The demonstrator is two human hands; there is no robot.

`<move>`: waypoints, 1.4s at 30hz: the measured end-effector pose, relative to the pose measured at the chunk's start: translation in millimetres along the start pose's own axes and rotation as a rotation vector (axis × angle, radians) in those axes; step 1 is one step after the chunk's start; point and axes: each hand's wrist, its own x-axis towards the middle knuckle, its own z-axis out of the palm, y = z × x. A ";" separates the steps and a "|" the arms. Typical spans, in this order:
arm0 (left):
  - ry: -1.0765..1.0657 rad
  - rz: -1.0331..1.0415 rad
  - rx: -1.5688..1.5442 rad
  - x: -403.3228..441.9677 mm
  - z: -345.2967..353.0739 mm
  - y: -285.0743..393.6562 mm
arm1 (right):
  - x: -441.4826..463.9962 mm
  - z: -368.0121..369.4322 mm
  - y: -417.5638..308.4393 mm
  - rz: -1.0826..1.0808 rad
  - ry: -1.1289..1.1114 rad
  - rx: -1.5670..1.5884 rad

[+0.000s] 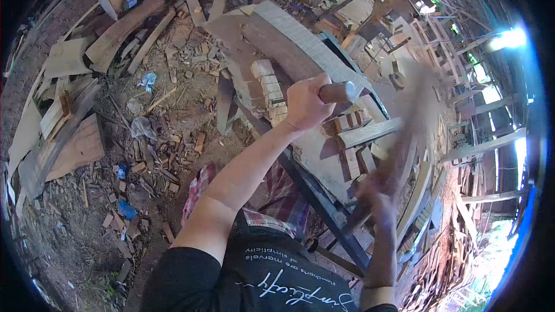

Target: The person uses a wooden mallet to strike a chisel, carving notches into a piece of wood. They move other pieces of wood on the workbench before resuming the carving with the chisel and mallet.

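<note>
My left hand (306, 104) is closed around a chisel by its round wooden handle (340, 92). The handle's flat end points right, and the blade is hidden. Beside that hand, a thick wooden beam (295, 43) lies across the workbench (318, 150). My right hand (380, 199), smeared by motion, is closed on a long brown wooden club (413, 115) raised to the right of the handle. The club's exact shape is blurred. Left of the beam is a row of notched light wooden blocks (269, 86).
More cut blocks (350, 156) and a grey wooden strip (370, 133) lie on the bench. Curved boards (124, 32) and planks are piled at the left. Wood scraps (199, 141) and blue plastic bits (127, 209) litter the dirt floor. Slatted wood (485, 150) lines the right side.
</note>
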 end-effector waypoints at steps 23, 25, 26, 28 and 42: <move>-0.230 -0.012 0.089 -0.1 -0.6 2.7 | -10.7 -18.8 -43.0 -0.072 0.106 0.315; -0.278 0.003 0.101 2.8 -10.8 0.9 | -16.4 -19.2 -42.9 -0.095 0.088 0.374; -0.287 0.042 0.065 3.3 -15.3 -0.1 | -19.3 -18.7 -41.9 -0.114 0.079 0.426; -0.297 0.082 0.029 2.7 -23.0 -3.1 | -24.4 -13.7 -40.9 -0.110 0.123 0.407; -0.326 -0.020 0.038 -2.6 -34.0 -8.7 | -20.3 17.7 13.2 -0.239 0.095 -0.190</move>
